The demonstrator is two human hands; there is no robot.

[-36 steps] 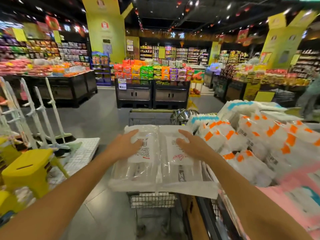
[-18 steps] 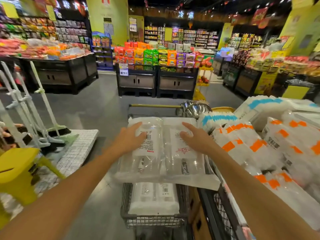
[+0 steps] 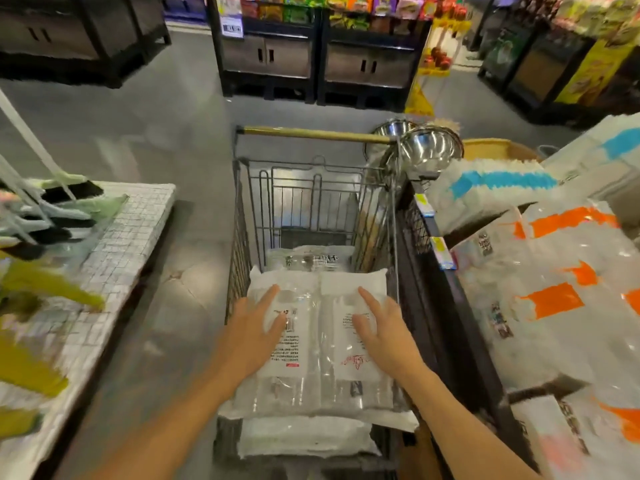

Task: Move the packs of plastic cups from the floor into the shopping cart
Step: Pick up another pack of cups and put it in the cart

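A clear pack of plastic cups (image 3: 318,358) with printed labels lies across the near end of the wire shopping cart (image 3: 239,244). My left hand (image 3: 249,337) holds its left half and my right hand (image 3: 388,337) its right half, fingers spread over the top. The pack sits on top of another white pack (image 3: 304,441) lower in the cart. A third pack (image 3: 311,259) lies further in, toward the cart's far end. I cannot see the floor packs.
A shelf rack close on the right holds packs with orange labels (image 3: 554,299) and blue labels (image 3: 491,188), with steel bowls (image 3: 429,150) by the cart's handle. A white gridded platform (image 3: 121,244) with brooms (image 3: 59,209) stands left. Dark display cabinets (image 3: 318,53) stand ahead.
Both hands have lowered the pack from above the cart's rim down into the cart, and my view has tilted downward.
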